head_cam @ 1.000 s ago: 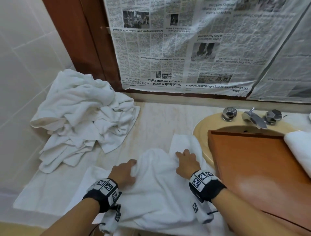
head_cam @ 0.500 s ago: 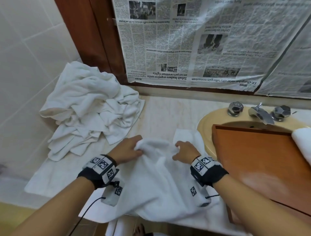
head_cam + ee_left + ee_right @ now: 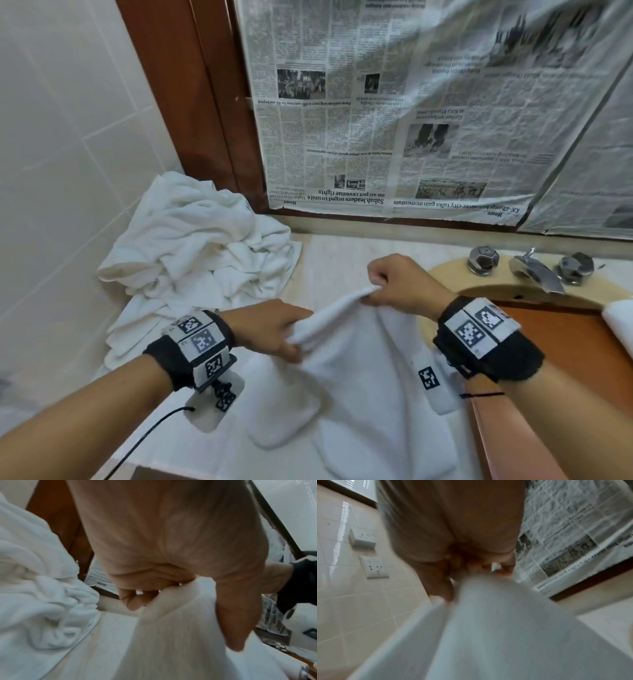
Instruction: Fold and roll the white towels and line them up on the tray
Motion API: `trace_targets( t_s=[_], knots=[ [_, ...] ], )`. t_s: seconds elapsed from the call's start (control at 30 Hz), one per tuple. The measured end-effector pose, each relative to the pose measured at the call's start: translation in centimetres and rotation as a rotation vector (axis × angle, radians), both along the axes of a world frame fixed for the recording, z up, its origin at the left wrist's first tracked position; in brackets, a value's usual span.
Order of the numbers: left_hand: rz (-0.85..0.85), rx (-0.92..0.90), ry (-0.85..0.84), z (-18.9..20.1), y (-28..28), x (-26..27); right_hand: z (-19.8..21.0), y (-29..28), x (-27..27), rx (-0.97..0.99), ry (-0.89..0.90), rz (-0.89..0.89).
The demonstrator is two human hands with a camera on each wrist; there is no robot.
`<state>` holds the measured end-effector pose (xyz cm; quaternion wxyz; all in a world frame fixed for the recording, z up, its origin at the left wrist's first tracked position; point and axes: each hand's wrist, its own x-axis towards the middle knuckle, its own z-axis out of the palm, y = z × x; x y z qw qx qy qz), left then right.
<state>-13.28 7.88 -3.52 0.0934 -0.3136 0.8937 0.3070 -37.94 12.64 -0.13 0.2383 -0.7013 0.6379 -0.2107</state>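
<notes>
- I have the soft white terry towel [image 3: 356, 370] lifted by one edge above the pale marble counter [image 3: 342, 253]; its lower part hangs down and drapes on another white towel spread flat on the counter [image 3: 164, 431].
- My left hand [image 3: 270, 329] is clamped round the lower left end of that edge, thumb and fingers curled over the cloth; the left wrist view shows the fabric bunched in the fist.
- My right hand [image 3: 400, 284] pinches the higher right end. The right wrist view is blurred, so I judge the grip to be a finger-and-thumb pinch without being sure how much cloth it holds.
- To fold well, I would first level the two hands and draw them apart until the edge between them runs taut and straight.
- Then I would find the true corners, as both grips look to sit inboard of them, and lay the towel flat before folding.
- The crumpled heap of white towels [image 3: 202, 246] lies well to the left, apart from my work; I would keep the hanging cloth clear of it.
- The orange-brown wooden tray [image 3: 565, 359] rests across the tan basin [image 3: 452, 277] on the right, with one white towel [image 3: 620, 325] at its far edge, partly out of view.
</notes>
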Motion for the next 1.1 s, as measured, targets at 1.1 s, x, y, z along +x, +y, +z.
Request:
trace_targets(
  t_s=[1.1],
  knots=[
    [0.070,-0.070,-0.014,15.5,-10.3,-1.9,11.7,-6.1,-3.7,-0.318,-0.010,0.099]
  ],
)
